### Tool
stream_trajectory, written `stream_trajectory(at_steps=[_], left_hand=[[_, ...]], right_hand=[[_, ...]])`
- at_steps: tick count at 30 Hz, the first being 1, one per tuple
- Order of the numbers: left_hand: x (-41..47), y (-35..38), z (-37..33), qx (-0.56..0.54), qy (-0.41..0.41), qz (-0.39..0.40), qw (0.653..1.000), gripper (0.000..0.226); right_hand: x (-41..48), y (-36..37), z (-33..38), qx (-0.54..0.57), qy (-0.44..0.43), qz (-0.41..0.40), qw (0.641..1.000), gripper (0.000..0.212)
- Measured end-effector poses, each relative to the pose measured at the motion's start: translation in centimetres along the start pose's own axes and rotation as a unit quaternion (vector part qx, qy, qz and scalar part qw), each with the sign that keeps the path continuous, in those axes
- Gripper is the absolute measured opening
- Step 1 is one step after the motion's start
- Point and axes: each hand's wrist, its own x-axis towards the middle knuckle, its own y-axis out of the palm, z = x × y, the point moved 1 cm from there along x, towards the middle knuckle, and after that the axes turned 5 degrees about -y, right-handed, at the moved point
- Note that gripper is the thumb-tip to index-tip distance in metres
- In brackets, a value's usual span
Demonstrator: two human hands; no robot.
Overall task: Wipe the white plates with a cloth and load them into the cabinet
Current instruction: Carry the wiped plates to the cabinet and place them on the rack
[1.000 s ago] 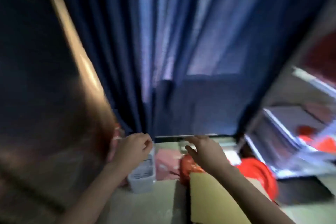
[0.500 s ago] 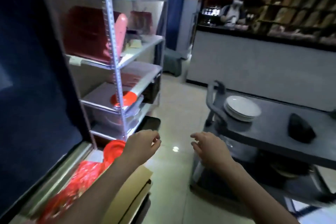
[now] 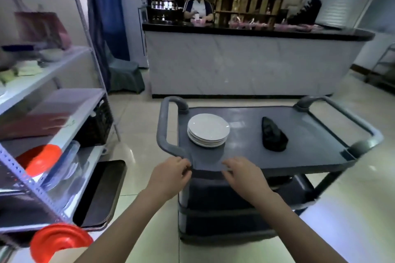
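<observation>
A stack of white plates [image 3: 208,130] sits on the left part of the top tray of a grey service cart [image 3: 299,156]. A dark crumpled cloth [image 3: 274,134] lies to the right of the stack on the same tray. My left hand [image 3: 171,174] hovers at the cart's near left corner, fingers loosely curled, holding nothing. My right hand [image 3: 245,174] is beside it over the cart's near edge, fingers relaxed and empty. Both hands are short of the plates.
A metal shelf rack [image 3: 53,113] with trays, a clear lidded box and red lids stands at the left. A black tray [image 3: 100,194] leans at its foot. Behind the cart is a white counter [image 3: 245,64] with a person working at it. Tiled floor lies between rack and cart.
The view has swung right from a blue curtain to the cart, which now lies straight ahead and closer. Both hands have come forward to the cart's near edge, still empty.
</observation>
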Motion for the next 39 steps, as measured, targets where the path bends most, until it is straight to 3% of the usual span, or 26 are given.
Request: stream_trajectory(at_steps=[9, 16, 22, 31, 39], left_hand=[[16.5, 7.6, 3.2, -0.015, -0.012, 0.033, 0.999, 0.033], [24.9, 13.1, 6.3, -0.031, -0.093, 0.103, 0.990, 0.052], [28.4, 16.7, 7.8, -0.061, -0.184, 0.171, 0.966, 0.075], [29.1, 18.3, 8.9, -0.266, -0.281, 0.194, 0.901, 0.087], [28.8, 18.6, 7.9, -0.305, -0.331, 0.147, 0.881, 0.089]], right_hand=[[14.9, 3.0, -8.0, -0.028, 0.034, 0.040, 0.998, 0.036], [23.9, 6.6, -12.5, -0.024, 0.048, 0.083, 0.995, 0.043], [28.7, 10.0, -16.2, -0.033, 0.065, 0.123, 0.990, 0.063], [31.2, 14.2, -19.9, 0.214, 0.146, 0.170, 0.951, 0.076], [31.1, 15.4, -20.6, 0.376, 0.154, 0.165, 0.899, 0.085]])
